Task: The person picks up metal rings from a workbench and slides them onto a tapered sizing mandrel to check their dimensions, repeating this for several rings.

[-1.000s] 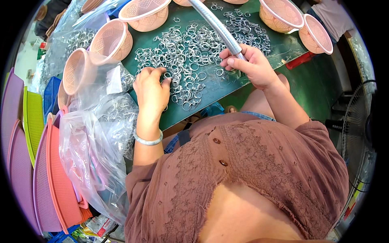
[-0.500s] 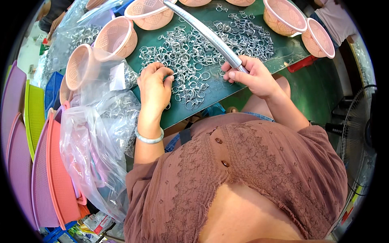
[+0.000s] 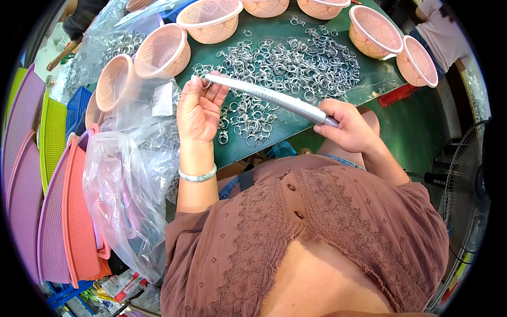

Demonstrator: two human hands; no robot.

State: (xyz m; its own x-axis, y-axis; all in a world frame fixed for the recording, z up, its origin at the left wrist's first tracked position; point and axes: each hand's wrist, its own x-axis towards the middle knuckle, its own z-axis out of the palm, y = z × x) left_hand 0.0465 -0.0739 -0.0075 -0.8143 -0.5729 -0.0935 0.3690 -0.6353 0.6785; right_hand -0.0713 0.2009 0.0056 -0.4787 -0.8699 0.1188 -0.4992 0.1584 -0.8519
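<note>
A tapered silver ring mandrel (image 3: 274, 98) slants over the table, its grip end in my right hand (image 3: 346, 124), whose fingers are wrapped round it. At its thin tip is my left hand (image 3: 202, 108), palm turned up, with thumb and fingers pinched together. What that pinch holds, if anything, is too small to make out. Behind and below the mandrel lies a loose heap of silver rings (image 3: 330, 63), spread over the green table (image 3: 232, 150). More rings (image 3: 248, 124) lie close to the near edge, right of my left wrist.
Pink woven-pattern baskets (image 3: 211, 24) line the far side. Clear plastic bags (image 3: 124, 179) of rings stand at the left, beside stacked purple, green and coral baskets (image 3: 82, 216). A fan (image 3: 467, 185) is at the right. Other people (image 3: 441, 31) are beyond the table.
The mandrel has swung down to the left, so its tip now meets my left hand. My left hand has risen from the rings and turned palm up. The view has shifted slightly.
</note>
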